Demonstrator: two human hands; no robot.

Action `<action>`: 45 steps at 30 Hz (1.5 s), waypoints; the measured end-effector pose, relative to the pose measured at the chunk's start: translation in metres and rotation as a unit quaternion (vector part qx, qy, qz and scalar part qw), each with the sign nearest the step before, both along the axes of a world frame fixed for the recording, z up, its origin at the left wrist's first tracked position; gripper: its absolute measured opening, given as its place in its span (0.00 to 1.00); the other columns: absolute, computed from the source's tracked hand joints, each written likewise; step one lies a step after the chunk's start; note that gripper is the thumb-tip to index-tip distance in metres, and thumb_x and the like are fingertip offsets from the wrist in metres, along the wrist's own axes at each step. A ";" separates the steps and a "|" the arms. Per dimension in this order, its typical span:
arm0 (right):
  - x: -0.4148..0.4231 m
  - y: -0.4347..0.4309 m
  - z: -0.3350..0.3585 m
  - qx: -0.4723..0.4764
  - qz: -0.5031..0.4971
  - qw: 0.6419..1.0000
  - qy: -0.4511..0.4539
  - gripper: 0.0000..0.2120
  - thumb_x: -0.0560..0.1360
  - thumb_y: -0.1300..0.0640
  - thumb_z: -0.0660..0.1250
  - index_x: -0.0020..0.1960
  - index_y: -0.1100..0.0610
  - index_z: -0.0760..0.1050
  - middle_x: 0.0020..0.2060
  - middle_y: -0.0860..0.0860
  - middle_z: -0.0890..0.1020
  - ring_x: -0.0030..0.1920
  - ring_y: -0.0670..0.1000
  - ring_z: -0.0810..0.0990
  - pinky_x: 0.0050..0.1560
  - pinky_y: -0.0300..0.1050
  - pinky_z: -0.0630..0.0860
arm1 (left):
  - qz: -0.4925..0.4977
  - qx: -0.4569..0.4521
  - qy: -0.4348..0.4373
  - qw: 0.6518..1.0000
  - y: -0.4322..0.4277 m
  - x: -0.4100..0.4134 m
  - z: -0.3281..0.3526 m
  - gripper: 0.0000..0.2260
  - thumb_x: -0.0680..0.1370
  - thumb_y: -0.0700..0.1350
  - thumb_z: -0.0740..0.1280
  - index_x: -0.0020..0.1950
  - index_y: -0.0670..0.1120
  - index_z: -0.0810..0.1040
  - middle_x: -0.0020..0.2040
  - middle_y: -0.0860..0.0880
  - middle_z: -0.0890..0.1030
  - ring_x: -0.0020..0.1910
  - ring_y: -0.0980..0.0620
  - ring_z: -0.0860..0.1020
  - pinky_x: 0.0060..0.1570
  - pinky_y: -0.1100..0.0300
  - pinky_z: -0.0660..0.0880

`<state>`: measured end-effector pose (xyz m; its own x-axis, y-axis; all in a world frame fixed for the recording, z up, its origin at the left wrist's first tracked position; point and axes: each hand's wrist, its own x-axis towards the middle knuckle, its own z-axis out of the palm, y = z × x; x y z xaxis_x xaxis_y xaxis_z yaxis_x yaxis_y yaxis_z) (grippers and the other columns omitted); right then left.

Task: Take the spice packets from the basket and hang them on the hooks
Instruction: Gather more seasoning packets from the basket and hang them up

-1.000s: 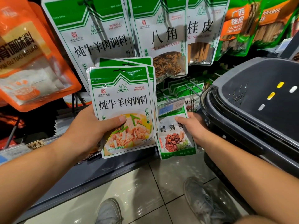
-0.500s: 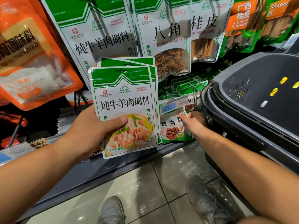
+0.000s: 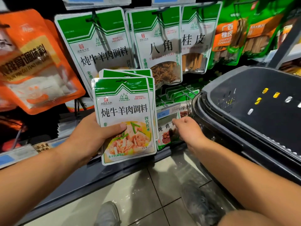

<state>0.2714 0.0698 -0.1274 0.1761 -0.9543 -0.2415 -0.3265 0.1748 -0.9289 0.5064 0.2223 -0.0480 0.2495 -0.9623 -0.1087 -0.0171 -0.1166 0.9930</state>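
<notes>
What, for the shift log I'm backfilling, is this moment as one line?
left hand grips packet stack | right hand at small packet under price tag, grip unclear | basket at right

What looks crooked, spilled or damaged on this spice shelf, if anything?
Nothing spilled or torn shows. The large orange pouch at the left hangs tilted. The stack of green-and-white spice packets in the left hand is fanned unevenly, rear ones poking out askew.
</notes>
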 end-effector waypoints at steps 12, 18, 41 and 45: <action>0.011 0.072 0.116 -0.049 0.127 0.977 -0.166 0.23 0.80 0.35 0.61 0.47 0.56 0.76 0.42 0.57 0.81 0.42 0.57 0.79 0.44 0.52 0.76 | 0.015 -0.034 0.045 0.998 0.031 -0.029 0.054 0.22 0.69 0.40 0.76 0.63 0.44 0.80 0.56 0.41 0.86 0.53 0.37 0.86 0.58 0.39 0.80; 0.006 0.088 0.170 -0.190 0.096 0.969 -0.127 0.21 0.73 0.40 0.75 0.46 0.52 0.66 0.36 0.47 0.65 0.33 0.46 0.65 0.33 0.37 0.65 | 0.044 -0.095 0.032 0.994 0.045 -0.047 0.094 0.17 0.74 0.34 0.74 0.61 0.45 0.81 0.53 0.45 0.88 0.50 0.43 0.87 0.46 0.52 0.84; 0.046 0.098 0.204 -0.197 0.120 0.953 -0.197 0.19 0.79 0.51 0.72 0.39 0.59 0.67 0.36 0.51 0.66 0.38 0.48 0.68 0.50 0.47 0.69 | 0.125 -0.171 -0.100 0.972 0.089 -0.038 0.134 0.16 0.81 0.58 0.59 0.66 0.56 0.77 0.49 0.47 0.83 0.42 0.47 0.81 0.57 0.36 0.78; 0.050 0.104 0.202 -0.162 0.137 0.954 -0.212 0.21 0.82 0.52 0.68 0.73 0.54 0.71 0.59 0.46 0.72 0.60 0.47 0.73 0.65 0.46 0.70 | 0.144 -0.150 -0.130 0.969 0.095 -0.028 0.130 0.21 0.77 0.62 0.62 0.66 0.56 0.79 0.52 0.60 0.86 0.51 0.59 0.85 0.60 0.49 0.80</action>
